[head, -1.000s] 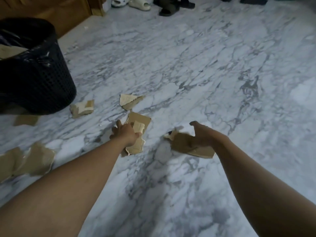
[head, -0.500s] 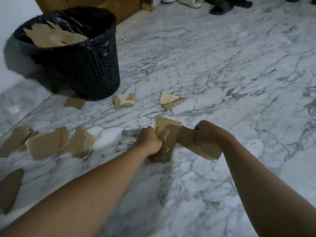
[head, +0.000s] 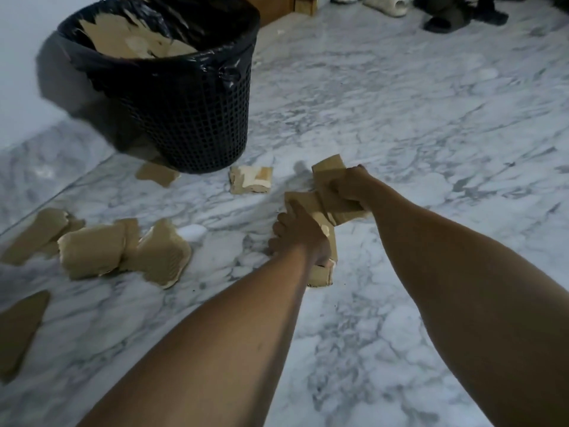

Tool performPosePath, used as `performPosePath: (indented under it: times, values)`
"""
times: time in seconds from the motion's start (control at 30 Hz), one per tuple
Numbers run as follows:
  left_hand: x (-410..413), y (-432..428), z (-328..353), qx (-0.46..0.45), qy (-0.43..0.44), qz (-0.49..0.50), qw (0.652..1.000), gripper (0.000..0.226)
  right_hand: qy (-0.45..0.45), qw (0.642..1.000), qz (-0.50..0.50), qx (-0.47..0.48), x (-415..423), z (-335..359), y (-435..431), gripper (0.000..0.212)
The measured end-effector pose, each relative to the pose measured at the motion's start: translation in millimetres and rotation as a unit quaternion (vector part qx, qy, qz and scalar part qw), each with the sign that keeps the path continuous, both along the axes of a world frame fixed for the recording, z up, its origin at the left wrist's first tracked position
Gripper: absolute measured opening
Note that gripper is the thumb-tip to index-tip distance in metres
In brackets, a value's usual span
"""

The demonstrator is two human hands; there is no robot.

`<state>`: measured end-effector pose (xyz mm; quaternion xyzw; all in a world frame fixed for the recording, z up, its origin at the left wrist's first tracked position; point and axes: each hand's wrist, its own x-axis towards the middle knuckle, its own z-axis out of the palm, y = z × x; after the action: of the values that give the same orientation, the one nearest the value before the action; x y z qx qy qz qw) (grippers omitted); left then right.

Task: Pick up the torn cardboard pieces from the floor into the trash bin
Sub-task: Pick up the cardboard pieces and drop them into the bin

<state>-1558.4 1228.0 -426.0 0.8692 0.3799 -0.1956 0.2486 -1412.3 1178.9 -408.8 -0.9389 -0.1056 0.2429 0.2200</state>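
Observation:
My left hand (head: 297,234) is shut on a bunch of torn brown cardboard pieces (head: 323,274) that hang below my fist. Just beyond it, my right hand (head: 349,188) grips another cardboard piece (head: 328,167), and the two bunches touch. The black mesh trash bin (head: 191,118), lined with a black bag, stands upper left and holds torn cardboard (head: 129,38). Loose pieces lie on the marble floor: a small one (head: 251,179) near the bin's base, one (head: 157,174) at its foot, a cluster (head: 123,251) to the left.
More cardboard lies at the far left (head: 34,234) and the lower left edge (head: 18,331). A white wall (head: 21,57) rises behind the bin. Wooden furniture (head: 277,7) and several sandals (head: 388,6) sit at the top. Marble floor (head: 431,118) stretches to the right.
Both hands rose from the floor with their cardboard and came together. The view swung left, bringing the bin closer and more central.

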Motion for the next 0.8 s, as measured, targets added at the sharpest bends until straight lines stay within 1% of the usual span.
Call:
performPosePath:
  times: [0.07, 0.1, 0.17, 0.23, 0.3, 0.33, 0.4, 0.43, 0.47, 0.5, 0.57, 0.6, 0.63, 0.67, 0.73, 0.77, 0.8]
  values:
    - [2, 3, 0, -0.008, 0.008, 0.009, 1.000, 0.134, -0.019, 0.997, 0.022, -0.073, -3, -10, 5, 0.059]
    - [2, 4, 0, -0.015, 0.012, 0.018, 1.000, 0.132, -0.030, 0.995, 0.013, -0.093, -7, -14, 4, 0.063]
    - [1, 14, -4, -0.029, 0.019, 0.053, 0.998, 0.123, -0.044, 0.993, 0.005, -0.109, -11, -19, 6, 0.071]
    - [-1, 24, -8, -0.040, 0.029, 0.056, 0.997, 0.116, -0.040, 0.994, 0.030, -0.093, -16, -18, 5, 0.070]
    - [-2, 30, -10, -0.031, 0.024, 0.039, 0.998, 0.108, -0.038, 0.996, 0.060, -0.059, -29, -12, 1, 0.061]
    - [-4, 31, -10, -0.019, 0.013, 0.049, 0.998, 0.103, -0.045, 0.996, 0.073, -0.035, -37, -9, -1, 0.053]
    - [-10, 33, -10, -0.004, 0.000, 0.083, 0.997, 0.104, -0.067, 0.992, 0.100, 0.034, -49, -5, -5, 0.029]
    - [-15, 34, -8, -0.002, -0.004, 0.100, 0.995, 0.107, -0.066, 0.990, 0.105, 0.069, -55, -4, -6, 0.021]
    - [-20, 35, -7, -0.002, -0.013, 0.117, 0.993, 0.106, -0.055, 0.988, 0.100, 0.107, -60, -4, -7, 0.019]
    - [-25, 36, -5, -0.007, -0.030, 0.132, 0.991, 0.101, -0.020, 0.985, 0.084, 0.152, -64, -4, -8, 0.019]
    - [-35, 39, -2, -0.030, -0.083, 0.168, 0.982, 0.088, 0.075, 0.962, 0.058, 0.257, -76, -6, -7, 0.013]
    - [-41, 41, -1, -0.047, -0.122, 0.193, 0.972, 0.083, 0.118, 0.949, 0.063, 0.287, -84, -7, -4, 0.011]
    - [-46, 44, -1, -0.069, -0.158, 0.222, 0.960, 0.083, 0.138, 0.945, 0.078, 0.287, -90, -10, 1, 0.015]
    - [-52, 48, -2, -0.088, -0.184, 0.241, 0.949, 0.088, 0.139, 0.945, 0.088, 0.282, -95, -11, 6, 0.022]
    - [-63, 57, -5, -0.112, -0.192, 0.245, 0.944, 0.104, 0.111, 0.948, 0.079, 0.288, -99, -11, 17, 0.029]
    - [-66, 59, -8, -0.110, -0.191, 0.240, 0.946, 0.106, 0.100, 0.947, 0.055, 0.299, -97, -9, 21, 0.030]
    - [-69, 61, -9, -0.103, -0.195, 0.237, 0.946, 0.102, 0.097, 0.947, 0.033, 0.304, -93, -7, 23, 0.034]
